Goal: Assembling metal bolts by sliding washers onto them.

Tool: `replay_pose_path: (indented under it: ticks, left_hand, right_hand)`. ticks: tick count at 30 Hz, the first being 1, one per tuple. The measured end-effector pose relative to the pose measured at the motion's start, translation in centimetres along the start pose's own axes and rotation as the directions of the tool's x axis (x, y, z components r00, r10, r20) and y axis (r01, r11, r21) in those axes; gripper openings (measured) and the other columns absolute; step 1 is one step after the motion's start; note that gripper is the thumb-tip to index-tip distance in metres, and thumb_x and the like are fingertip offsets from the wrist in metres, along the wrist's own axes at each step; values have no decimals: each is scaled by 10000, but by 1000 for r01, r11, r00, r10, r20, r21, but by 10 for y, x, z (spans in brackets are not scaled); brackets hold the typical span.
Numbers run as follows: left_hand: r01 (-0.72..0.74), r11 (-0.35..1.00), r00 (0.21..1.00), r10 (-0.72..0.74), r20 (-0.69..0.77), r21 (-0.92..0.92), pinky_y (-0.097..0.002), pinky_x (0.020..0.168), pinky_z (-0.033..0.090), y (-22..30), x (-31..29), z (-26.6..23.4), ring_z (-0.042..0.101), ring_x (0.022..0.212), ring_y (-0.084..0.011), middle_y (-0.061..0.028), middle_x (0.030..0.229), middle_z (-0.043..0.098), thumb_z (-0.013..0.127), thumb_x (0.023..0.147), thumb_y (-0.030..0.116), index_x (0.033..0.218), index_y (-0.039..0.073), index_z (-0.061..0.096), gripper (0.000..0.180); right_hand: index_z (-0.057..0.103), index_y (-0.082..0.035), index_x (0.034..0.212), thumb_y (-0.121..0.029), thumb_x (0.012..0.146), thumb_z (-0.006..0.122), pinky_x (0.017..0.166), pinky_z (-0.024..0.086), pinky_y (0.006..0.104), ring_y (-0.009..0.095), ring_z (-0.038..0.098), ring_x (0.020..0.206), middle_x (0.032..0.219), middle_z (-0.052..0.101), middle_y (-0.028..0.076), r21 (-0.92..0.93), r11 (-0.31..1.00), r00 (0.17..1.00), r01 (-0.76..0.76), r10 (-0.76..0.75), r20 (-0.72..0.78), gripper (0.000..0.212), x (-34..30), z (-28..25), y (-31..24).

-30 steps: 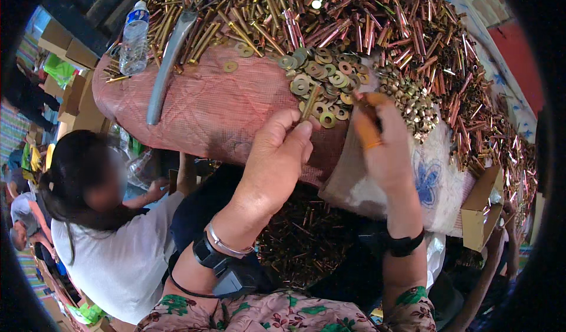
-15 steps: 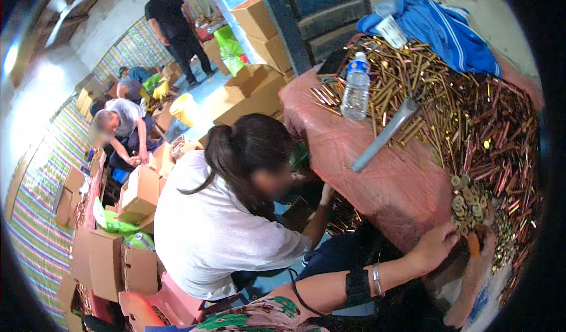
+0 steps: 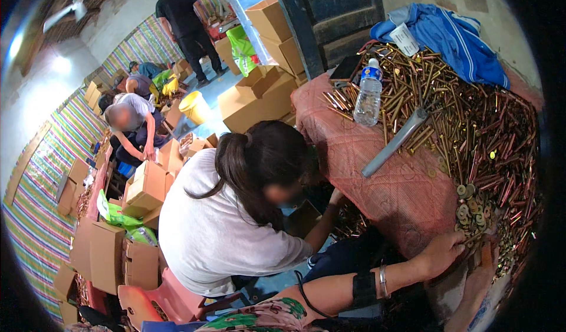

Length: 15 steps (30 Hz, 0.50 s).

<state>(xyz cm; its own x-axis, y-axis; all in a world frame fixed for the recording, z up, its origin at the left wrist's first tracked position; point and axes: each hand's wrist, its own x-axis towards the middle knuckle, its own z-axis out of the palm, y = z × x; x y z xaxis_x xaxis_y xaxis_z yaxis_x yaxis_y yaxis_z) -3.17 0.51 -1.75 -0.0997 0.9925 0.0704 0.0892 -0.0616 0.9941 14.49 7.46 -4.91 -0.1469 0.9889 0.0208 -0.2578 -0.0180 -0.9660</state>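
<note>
My left hand [image 3: 437, 254], with a silver bangle [image 3: 383, 281] and a black band [image 3: 364, 289] on its arm, has its fingers curled together at the lower edge of a pile of brass-coloured washers [image 3: 471, 209]. Whatever it holds is too small to make out. Close beside it, at the table's near edge, is my right hand [image 3: 482, 273], with something orange-brown about its fingers. Blur and the dim rim hide how those fingers are bent. Long golden bolts [image 3: 466, 120] heap up beyond the washers, and small metal parts [image 3: 510, 243] lie to their right.
A pinkish cloth [image 3: 377, 205] covers the table. On it are a grey metal scoop-like tool [image 3: 395, 143], a plastic water bottle [image 3: 368, 96] and a blue garment [image 3: 442, 34]. A co-worker in white [image 3: 230, 226] bends close at my left. Cardboard boxes [image 3: 259, 99] and a red chair [image 3: 159, 296] stand beyond.
The view has shifted slightly, moving the scene a little right and down. My left hand has come lower against the washers, its fingers more curled. The right hand stays close by.
</note>
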Motion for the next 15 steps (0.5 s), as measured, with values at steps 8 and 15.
replay_pose_path:
  ticks: [8, 15]
  left_hand:
    - [-10, 996, 990, -4, 141, 94, -404, 803, 429, 3, 0, 5, 534, 967, -395, -241, 947, 573, 514, 821, 109, 1017, -33, 523, 242]
    - [14, 986, 999, -9, 34, -165, -343, 744, 435, -11, 4, 14, 566, 843, -242, -148, 902, 579, 511, 870, 187, 1062, -34, 482, 294]
  right_hand:
    - [480, -10, 1168, -79, 862, 508, 836, 393, 251, 143, 493, 968, 1066, 532, 50, -404, 915, 973, -8, 101, 208, 315, -7, 12, -34]
    - [457, -2, 1207, -122, 882, 500, 867, 386, 275, 178, 482, 994, 1106, 508, 78, -435, 900, 996, -39, 70, 55, 349, -15, 22, -29]
